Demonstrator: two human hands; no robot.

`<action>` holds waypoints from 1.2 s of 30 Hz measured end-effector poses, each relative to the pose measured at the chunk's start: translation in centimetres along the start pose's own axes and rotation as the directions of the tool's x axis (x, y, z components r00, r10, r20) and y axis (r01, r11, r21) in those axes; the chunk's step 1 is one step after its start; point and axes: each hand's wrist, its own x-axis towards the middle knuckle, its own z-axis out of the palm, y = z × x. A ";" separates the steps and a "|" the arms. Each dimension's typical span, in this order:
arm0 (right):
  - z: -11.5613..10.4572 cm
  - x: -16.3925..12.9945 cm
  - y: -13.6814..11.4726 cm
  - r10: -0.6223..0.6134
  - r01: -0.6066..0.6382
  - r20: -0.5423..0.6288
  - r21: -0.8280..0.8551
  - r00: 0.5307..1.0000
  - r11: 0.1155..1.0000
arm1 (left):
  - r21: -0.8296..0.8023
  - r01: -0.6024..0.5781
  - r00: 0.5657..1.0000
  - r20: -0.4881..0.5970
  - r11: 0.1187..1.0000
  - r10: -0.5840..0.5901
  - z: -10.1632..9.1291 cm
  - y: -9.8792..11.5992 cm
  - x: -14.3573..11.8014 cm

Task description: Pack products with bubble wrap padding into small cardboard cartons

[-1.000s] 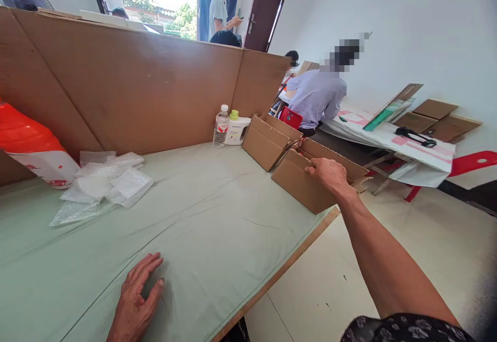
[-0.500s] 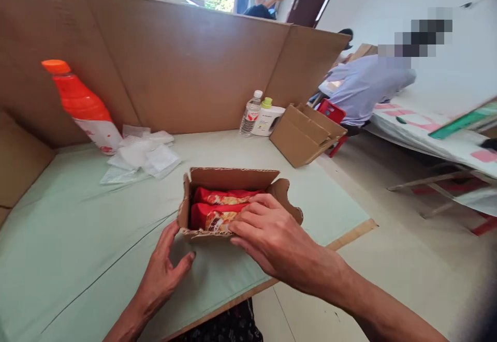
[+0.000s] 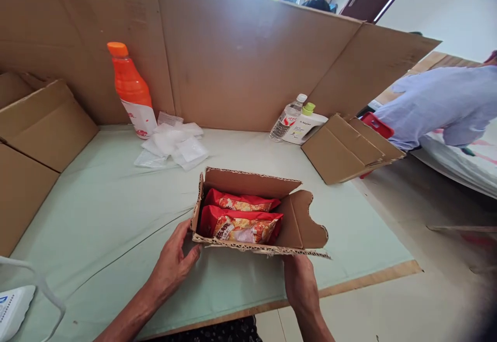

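An open cardboard box (image 3: pixel 301 218) sits in front of me with its flaps up. Inside lie two red snack packets, a front packet (image 3: pixel 244 226) and a rear packet (image 3: pixel 240 201), side by side. My left hand (image 3: pixel 176 251) grips the box's near left corner, thumb on the front and fingers along the left side. Against the front wall, toward the right end, is my right hand (image 3: pixel 301 280); its fingers are hidden beneath the front flap, so their pose does not show.
An orange bottle (image 3: pixel 132 88) and clear plastic packaging (image 3: pixel 176 143) are at the back left. A water bottle (image 3: pixel 288 119), a white jug (image 3: pixel 305 126) and another carton (image 3: pixel 349 148) stand back right. Cardboard panels (image 3: pixel 248 62) border the table (image 3: pixel 116 207). A person's sleeve (image 3: pixel 438 104) is beyond.
My right hand has left the packets inside the box and moved down to its front wall. My left hand stays at the left corner. The view has turned left.
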 end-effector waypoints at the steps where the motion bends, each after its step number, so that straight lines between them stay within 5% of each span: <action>1: 0.6 0.0 0.5 0.022 -0.022 0.014 0.016 1.000 1.000 | -0.009 0.014 1.000 -0.007 1.000 -0.014 0.0 -0.2 0.2; 5: 2.7 2.1 0.6 0.024 -0.028 0.096 0.040 0.995 0.999 | -0.090 0.050 0.995 -0.081 0.995 -0.058 0.0 -0.9 2.3; 13: 8.0 10.6 0.2 -0.068 0.066 0.273 0.018 0.960 0.998 | -0.181 -0.051 0.980 -0.196 0.982 0.015 0.8 -0.6 11.8; 18: 8.9 11.7 1.4 -0.077 0.065 0.299 0.049 0.951 0.997 | -0.142 -0.046 0.978 -0.208 0.989 0.016 0.4 -1.8 12.3; 25: 9.1 11.7 2.9 -0.089 0.089 0.024 0.002 0.996 0.996 | -0.008 -0.009 0.976 -0.216 1.000 0.007 -1.6 -2.4 12.5; 30: 8.8 11.7 3.2 -0.187 0.176 -0.079 -0.127 0.979 0.976 | 0.144 0.087 0.959 -0.281 0.986 -0.043 -3.6 -2.1 16.8; 36: 8.5 12.3 3.2 -0.149 0.132 -0.112 -0.144 0.983 0.981 | 0.295 0.325 0.928 -0.281 0.898 -0.244 -4.3 -1.5 21.8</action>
